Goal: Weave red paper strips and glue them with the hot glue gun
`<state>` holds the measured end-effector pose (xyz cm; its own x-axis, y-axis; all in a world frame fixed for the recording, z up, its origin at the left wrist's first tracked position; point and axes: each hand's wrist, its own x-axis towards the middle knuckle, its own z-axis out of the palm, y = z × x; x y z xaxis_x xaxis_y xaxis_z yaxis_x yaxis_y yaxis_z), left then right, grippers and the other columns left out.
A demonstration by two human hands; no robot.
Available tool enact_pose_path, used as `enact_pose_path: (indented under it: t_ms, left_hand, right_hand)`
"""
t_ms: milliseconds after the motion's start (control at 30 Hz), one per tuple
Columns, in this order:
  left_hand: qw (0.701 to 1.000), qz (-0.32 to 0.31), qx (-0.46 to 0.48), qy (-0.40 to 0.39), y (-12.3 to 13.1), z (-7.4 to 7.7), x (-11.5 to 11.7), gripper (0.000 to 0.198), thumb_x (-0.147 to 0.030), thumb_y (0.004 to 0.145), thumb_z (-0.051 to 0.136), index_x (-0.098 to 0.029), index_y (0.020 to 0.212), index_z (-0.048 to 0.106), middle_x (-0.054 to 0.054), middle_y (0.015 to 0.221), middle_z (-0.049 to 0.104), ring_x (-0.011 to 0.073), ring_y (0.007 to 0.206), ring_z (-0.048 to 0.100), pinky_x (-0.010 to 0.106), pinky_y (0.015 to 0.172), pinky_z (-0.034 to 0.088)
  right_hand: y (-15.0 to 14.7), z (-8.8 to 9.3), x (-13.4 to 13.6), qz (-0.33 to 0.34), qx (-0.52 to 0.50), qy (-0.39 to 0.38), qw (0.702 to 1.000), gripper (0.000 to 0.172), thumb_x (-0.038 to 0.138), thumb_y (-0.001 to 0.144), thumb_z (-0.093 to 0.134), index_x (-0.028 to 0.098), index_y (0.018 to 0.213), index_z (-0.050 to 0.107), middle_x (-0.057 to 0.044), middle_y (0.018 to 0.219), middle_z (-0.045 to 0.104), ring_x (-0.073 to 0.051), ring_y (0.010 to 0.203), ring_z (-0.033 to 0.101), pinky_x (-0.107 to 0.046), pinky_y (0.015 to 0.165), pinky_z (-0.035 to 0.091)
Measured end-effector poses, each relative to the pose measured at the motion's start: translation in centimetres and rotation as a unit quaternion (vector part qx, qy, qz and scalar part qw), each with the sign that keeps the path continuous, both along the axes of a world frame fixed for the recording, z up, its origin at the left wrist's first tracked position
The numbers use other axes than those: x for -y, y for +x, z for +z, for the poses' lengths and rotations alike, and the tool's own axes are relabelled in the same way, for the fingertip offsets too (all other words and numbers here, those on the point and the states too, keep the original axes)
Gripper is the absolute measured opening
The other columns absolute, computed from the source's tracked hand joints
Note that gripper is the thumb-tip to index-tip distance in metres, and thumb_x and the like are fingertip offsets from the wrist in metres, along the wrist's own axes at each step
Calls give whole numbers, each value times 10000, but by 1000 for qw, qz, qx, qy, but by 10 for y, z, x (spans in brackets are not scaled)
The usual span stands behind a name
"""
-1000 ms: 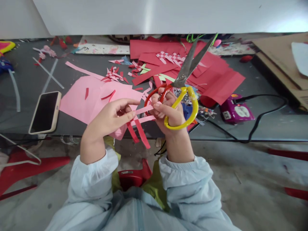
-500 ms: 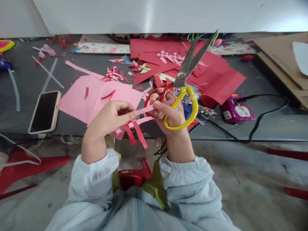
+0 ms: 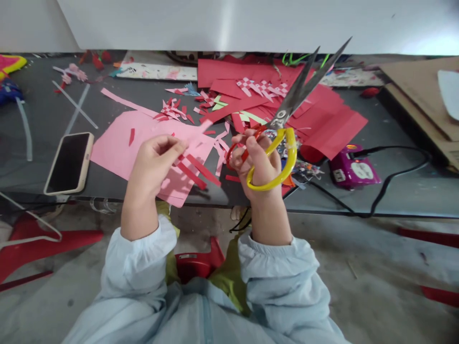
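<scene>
Between the thumb and fingers of my left hand (image 3: pixel 150 162) are pinched red and pink paper strips (image 3: pixel 202 171), crossing near the fingertips. Two red ends stick out to the lower right, and a pink end points up and right. My right hand (image 3: pixel 263 165) is closed on a pair of scissors (image 3: pixel 297 93), with one handle loop red and the other yellow. Its blades point up and to the right, slightly apart, away from the strips. Below my left hand lies pink paper (image 3: pixel 120 136) with a few red scraps on it.
A phone (image 3: pixel 68 163) lies at the left. Red paper sheets (image 3: pixel 333 122) and small woven scraps (image 3: pixel 172 109) cover the table's back and middle. At the right are a purple box (image 3: pixel 353 167) with a black cable (image 3: pixel 389 179) and some cardboard (image 3: pixel 423 91).
My hands have moved apart. The pink strip end has left my right fingers, and the strips have shifted up and left with my left hand. The scissors have moved slightly right.
</scene>
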<state>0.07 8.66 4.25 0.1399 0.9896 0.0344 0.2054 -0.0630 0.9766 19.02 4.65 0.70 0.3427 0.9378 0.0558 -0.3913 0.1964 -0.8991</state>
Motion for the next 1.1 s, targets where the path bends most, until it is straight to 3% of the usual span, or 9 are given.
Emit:
enact_pose_path:
  t_ms: [100, 200, 367, 533, 733, 867, 1100]
  left_hand:
    - [989, 121, 55, 70, -1, -3, -3, 137, -314, 811, 706, -190, 764, 672, -3, 758, 656, 104, 723, 590, 211, 652, 479]
    - [970, 180, 116, 118, -2, -3, -5, 113, -303, 820, 724, -203, 783, 686, -7, 770, 673, 105, 746, 612, 214, 692, 509]
    - [940, 214, 206, 166, -3, -6, -10, 166, -329, 728, 830, -206, 738, 719, -19, 720, 667, 86, 681, 607, 187, 644, 510]
    - [922, 199, 291, 160, -3, -9, -11, 114, -280, 714, 844, -217, 699, 750, -31, 663, 650, 71, 656, 602, 187, 687, 527]
    - [912, 222, 321, 121, 0, -3, -8, 112, -144, 772, 764, -202, 681, 735, -27, 669, 655, 67, 644, 595, 183, 682, 528]
    - [915, 218, 320, 111, 0, -2, -8, 119, -171, 732, 797, -201, 648, 719, -37, 635, 640, 59, 592, 577, 178, 645, 530]
    - [927, 190, 314, 80, 0, -2, -7, 137, -260, 671, 856, -217, 643, 729, -36, 618, 636, 53, 562, 559, 164, 543, 475]
  right_hand:
    - [1, -2, 0, 20, 12, -15, 1000, 364, 540, 719, 744, 281, 900, 562, 16, 724, 532, -82, 468, 373, -273, 430, 282]
    - [-1, -2, 3, 124, -3, -25, 992, 463, 624, 672, 748, 260, 893, 567, 57, 607, 433, -65, 424, 295, -246, 404, 200]
    - [-10, -10, 15, 315, -22, -13, 949, 498, 655, 740, 691, 222, 928, 535, 65, 653, 377, -54, 487, 260, -233, 457, 202]
    - [-19, -23, 23, 421, -6, -4, 907, 414, 617, 886, 559, 218, 978, 494, 45, 742, 360, -76, 578, 287, -250, 525, 257]
    - [-25, -18, 27, 440, 80, -27, 894, 430, 628, 883, 558, 230, 1012, 456, 39, 772, 343, -99, 642, 290, -273, 581, 268]
    - [-27, -12, 28, 433, 116, -35, 893, 434, 647, 875, 552, 235, 929, 427, 36, 766, 341, -108, 645, 295, -296, 604, 263]
    - [-30, -14, 28, 434, 98, -34, 895, 434, 647, 872, 556, 239, 951, 429, 41, 748, 345, -104, 629, 282, -285, 579, 246]
